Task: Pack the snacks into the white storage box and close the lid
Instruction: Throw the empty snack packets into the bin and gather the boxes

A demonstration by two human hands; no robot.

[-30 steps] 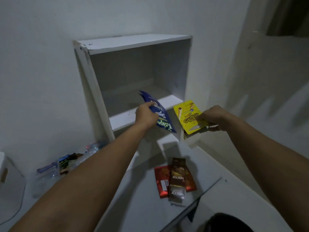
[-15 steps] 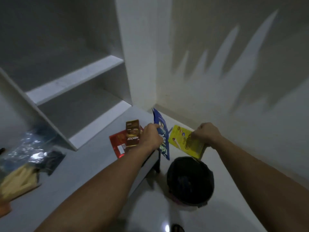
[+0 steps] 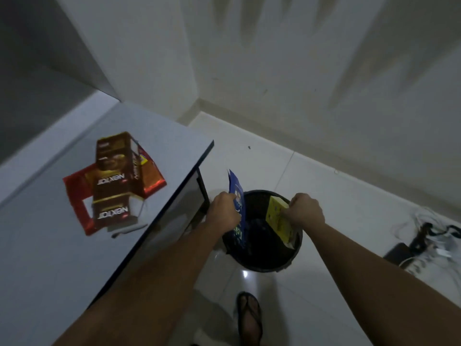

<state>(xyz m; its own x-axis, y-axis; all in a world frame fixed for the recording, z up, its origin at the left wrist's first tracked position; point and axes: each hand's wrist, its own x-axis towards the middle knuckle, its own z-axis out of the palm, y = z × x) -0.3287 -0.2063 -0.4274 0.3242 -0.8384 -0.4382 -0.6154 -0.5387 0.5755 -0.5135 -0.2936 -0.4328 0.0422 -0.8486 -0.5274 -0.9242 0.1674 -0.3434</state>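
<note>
Here, left grip (image 3: 224,212) pinching blue packet (image 3: 237,196), right grip (image 3: 307,212) pinching yellow packet (image 3: 277,216), over black bin (image 3: 294,253); letting go might have binned both.

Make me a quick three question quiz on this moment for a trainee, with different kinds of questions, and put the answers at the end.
1. True or false: both hands hold packets over the black bin.
2. Which hand holds the yellow packet? A left, B right.
3. Fill in: the brown Nextar boxes lie on the ____.

Key: 1 true. 2 B: right hand grips it; left hand grips the blue packet. 3 table.
</note>
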